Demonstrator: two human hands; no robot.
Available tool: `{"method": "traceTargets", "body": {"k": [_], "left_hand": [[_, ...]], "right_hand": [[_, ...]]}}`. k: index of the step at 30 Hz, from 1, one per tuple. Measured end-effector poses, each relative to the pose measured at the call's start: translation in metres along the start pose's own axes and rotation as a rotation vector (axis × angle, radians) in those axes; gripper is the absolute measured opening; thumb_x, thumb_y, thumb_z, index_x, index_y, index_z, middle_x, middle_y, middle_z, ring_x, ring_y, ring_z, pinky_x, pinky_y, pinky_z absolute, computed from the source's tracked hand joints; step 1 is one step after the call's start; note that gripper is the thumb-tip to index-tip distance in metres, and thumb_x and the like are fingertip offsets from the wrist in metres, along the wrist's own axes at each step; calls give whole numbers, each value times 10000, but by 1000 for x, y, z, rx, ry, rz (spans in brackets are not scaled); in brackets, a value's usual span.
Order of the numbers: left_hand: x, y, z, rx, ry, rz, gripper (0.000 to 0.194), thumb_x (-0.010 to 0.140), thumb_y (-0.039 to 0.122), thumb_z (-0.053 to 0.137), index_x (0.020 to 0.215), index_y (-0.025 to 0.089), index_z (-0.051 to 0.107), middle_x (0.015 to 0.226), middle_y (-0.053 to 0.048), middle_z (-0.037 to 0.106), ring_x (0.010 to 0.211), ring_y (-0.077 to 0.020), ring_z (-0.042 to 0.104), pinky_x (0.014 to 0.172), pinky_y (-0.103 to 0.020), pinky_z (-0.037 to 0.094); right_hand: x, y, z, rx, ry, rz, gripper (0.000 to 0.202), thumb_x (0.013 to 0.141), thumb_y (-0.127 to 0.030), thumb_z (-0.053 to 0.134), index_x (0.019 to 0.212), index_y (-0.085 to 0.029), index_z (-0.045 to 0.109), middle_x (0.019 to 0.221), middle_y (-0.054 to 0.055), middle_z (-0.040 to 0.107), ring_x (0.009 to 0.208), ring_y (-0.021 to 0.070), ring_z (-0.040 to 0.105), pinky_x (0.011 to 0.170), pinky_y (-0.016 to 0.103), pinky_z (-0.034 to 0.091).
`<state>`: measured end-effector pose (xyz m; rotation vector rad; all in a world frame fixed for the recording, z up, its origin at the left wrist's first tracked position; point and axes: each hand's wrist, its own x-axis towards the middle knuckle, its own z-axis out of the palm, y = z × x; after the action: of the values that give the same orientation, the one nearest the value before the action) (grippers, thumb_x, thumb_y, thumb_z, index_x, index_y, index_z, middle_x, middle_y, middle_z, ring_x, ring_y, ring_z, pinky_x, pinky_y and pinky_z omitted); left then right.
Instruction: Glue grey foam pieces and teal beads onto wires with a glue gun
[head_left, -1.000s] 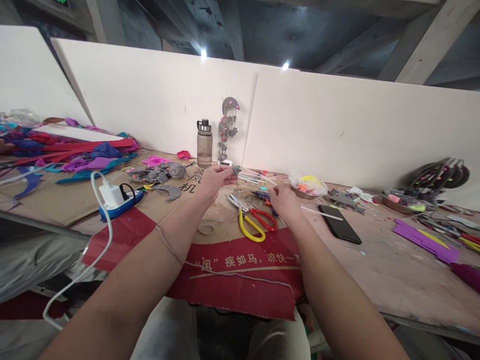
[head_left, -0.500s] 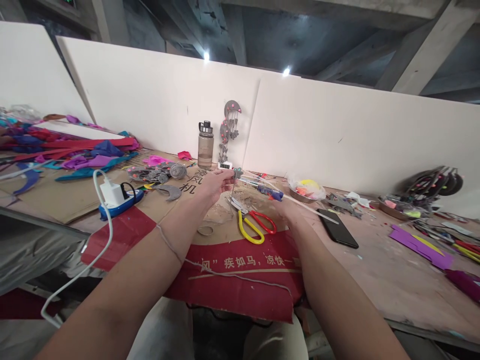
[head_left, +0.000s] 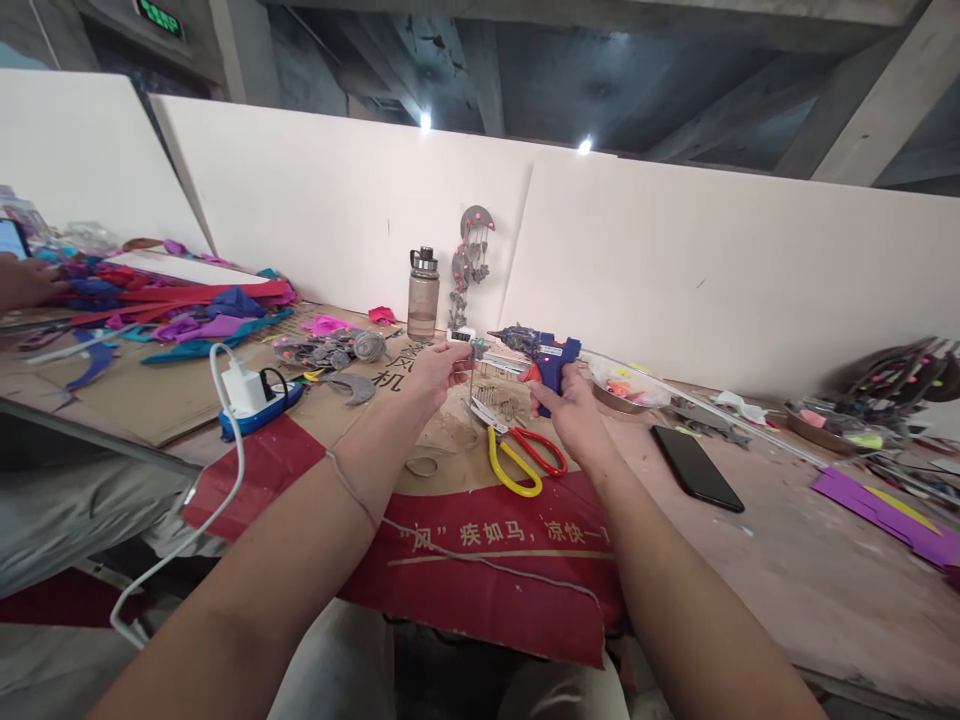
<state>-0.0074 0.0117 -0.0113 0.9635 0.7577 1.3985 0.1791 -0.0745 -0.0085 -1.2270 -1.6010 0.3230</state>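
My left hand [head_left: 444,372] pinches a small grey felt piece [head_left: 478,348] with a green detail, and a grey cord hangs from it. My right hand [head_left: 566,400] is wrapped round the handle of a blue glue gun [head_left: 541,352], whose nozzle points left, close to the felt piece. Below the hands, scissors [head_left: 514,474] with one yellow and one red handle lie on the cardboard [head_left: 480,590]. Grey cord [head_left: 510,572] also runs across the red part of the cardboard and over my left forearm.
A bottle [head_left: 424,300] and a grey moon-shaped hanging ornament [head_left: 472,250] stand at the back. Left are a blue power strip [head_left: 262,405], grey felt pieces [head_left: 360,388] and coloured cloth [head_left: 202,325]. A phone [head_left: 697,468] lies right. Another person's hand [head_left: 26,283] shows far left.
My right hand has lifted the glue gun off the table area and brought it upright beside the felt piece. The view has shifted slightly left, and another person's hand now shows at the left edge.
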Motion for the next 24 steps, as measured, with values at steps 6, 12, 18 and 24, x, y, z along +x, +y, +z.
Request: {"method": "traceTargets", "body": {"k": [6, 12, 18, 24], "left_hand": [[-6, 1, 4, 46, 32, 29, 201, 570, 231, 762, 678, 141, 618, 675, -24, 644, 617, -115, 627, 500, -199, 392], [-10, 2, 7, 71, 29, 26, 214, 568, 245, 778, 671, 145, 620, 663, -24, 642, 620, -111, 619, 510, -200, 396], [-10, 1, 8, 95, 36, 42, 224, 570, 251, 788, 679, 146, 624, 652, -20, 629, 609, -116, 617, 504, -205, 399], [-9, -1, 8, 114, 43, 70, 220, 576, 262, 781, 682, 144, 627, 654, -20, 625, 601, -111, 607, 500, -206, 406]], "right_hand": [[-10, -20, 0, -206, 11, -56, 293, 818, -307, 540, 1099, -223, 550, 998, 91, 677, 910, 240, 611, 793, 347, 477], [-9, -16, 1, -304, -12, -56, 398, 851, -349, 526, 1219, -200, 521, 1060, 122, 692, 957, 274, 630, 792, 349, 471], [-10, -20, 2, -340, -44, -49, 387, 857, -317, 507, 1209, -159, 527, 1040, 145, 694, 937, 290, 642, 778, 366, 476], [-11, -23, 2, -308, -35, -43, 363, 854, -288, 501, 1192, -161, 533, 954, 131, 698, 841, 281, 650, 723, 364, 480]]}}
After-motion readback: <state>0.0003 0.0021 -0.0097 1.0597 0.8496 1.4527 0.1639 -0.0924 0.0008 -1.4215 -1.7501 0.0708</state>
